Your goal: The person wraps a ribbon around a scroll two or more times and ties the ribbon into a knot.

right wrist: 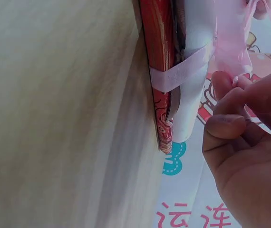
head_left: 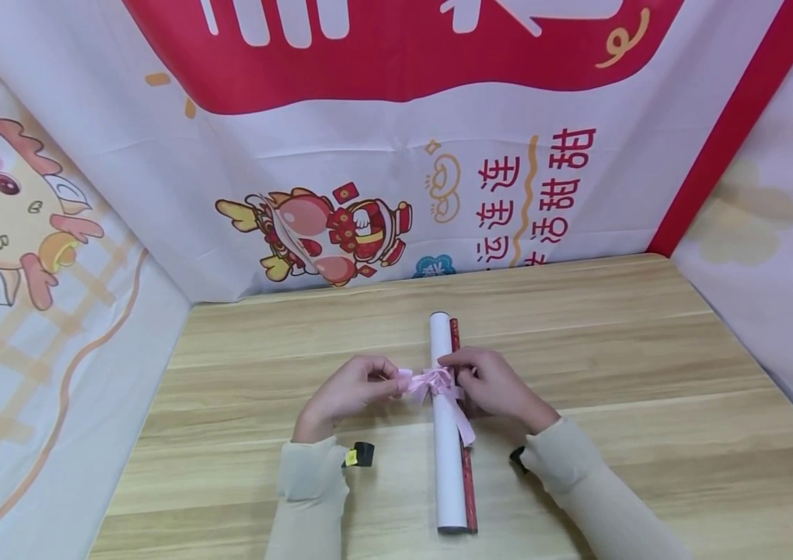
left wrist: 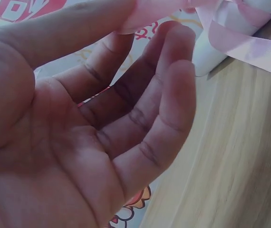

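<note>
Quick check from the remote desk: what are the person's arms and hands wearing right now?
Both hands, left hand and right hand, are bare: no gloves, no visible rings. Long pale cream sleeves cover both forearms. Each wrist carries a small black device; the left one shows a yellow mark.

head view overhead, wrist views close

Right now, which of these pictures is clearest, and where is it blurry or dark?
Head view: evenly lit, sharp on the pink ribbon and paper rolls. Left wrist view: the left hand fills the frame, dim and shadowed. Right wrist view: the table looks washed out and soft; right hand is dark.
</note>
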Available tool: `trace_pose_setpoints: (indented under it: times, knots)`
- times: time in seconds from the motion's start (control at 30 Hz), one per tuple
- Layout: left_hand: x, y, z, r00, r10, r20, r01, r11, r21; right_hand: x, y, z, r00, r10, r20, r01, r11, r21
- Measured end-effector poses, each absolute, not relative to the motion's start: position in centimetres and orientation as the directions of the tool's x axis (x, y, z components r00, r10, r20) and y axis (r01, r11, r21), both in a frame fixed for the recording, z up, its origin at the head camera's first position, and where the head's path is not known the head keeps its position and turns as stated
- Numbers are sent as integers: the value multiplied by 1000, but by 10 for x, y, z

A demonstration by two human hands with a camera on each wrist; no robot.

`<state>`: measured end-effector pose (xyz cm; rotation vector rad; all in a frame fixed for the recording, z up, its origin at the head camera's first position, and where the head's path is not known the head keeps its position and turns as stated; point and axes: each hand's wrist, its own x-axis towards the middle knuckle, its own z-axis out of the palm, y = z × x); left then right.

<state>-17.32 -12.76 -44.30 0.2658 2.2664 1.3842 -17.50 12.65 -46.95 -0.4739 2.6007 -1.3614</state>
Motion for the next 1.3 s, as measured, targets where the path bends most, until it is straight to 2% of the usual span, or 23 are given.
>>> trace_pose_setpoints:
  times: [0.3,0.5,0.9,1.3]
  knots:
    - [-174,-136,-448,-849,437,-298,-58,482,874,-171,139,-473,-960,-275,59,-218,594,-774]
    - [-174,-139,-453,-839,436,-325,-58,523,850,-169,150,-475,-976,-215,-17,-121,611,-782]
    - [-175,-140,-463,-845,368,-387,-92,614,784,-162,169,-476,-975,-183,-122,-32,666,-746]
    - [-173,-143,-465,-836,383,-393,-85,617,782,-160,172,-474,-970,-134,-201,49,708,-705]
